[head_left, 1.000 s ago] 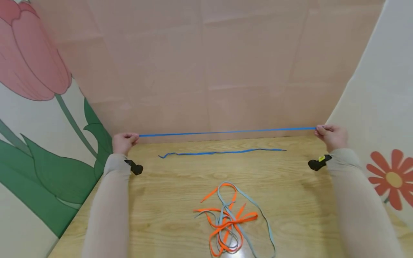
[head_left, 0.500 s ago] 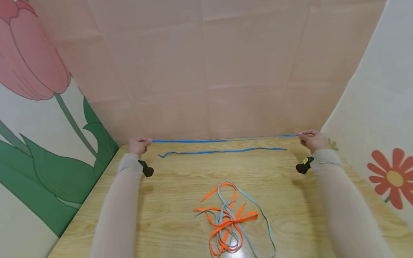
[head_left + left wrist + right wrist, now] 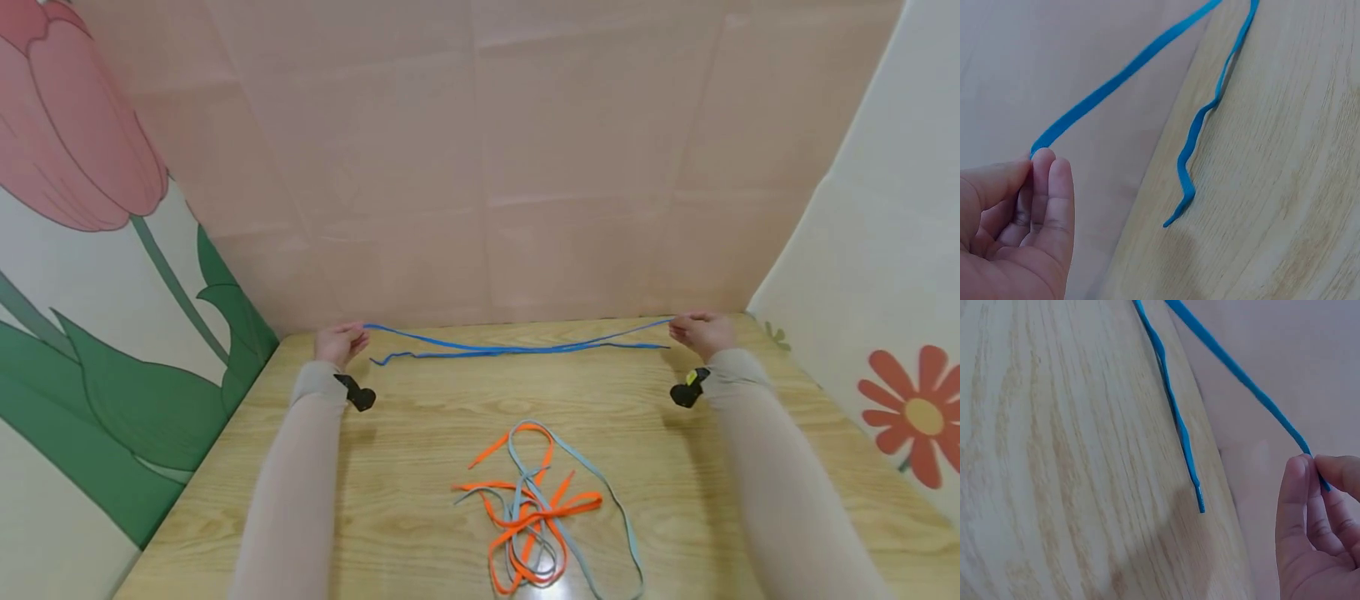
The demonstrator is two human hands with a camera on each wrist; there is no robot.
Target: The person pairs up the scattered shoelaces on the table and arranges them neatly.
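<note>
On the wooden table [image 3: 420, 417], the held blue lace [image 3: 1127, 72] sags over its far part, its middle at the lying blue lace [image 3: 1193, 134], touching or not I cannot tell; gripping both ends probably keeps it spread lengthwise. Nearer, well apart, lie the tangled orange lace [image 3: 517, 526] and grey lace [image 3: 620, 510]. The left hand [image 3: 340, 343] and right hand [image 3: 703, 333] each pinch one end, thumb against fingertips.

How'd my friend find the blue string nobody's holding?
Look at the wooden table, near its far edge. A blue lace runs sideways there, beyond the orange and grey tangle. Both its ends are free; the other blue lace has both ends pinched.
</note>
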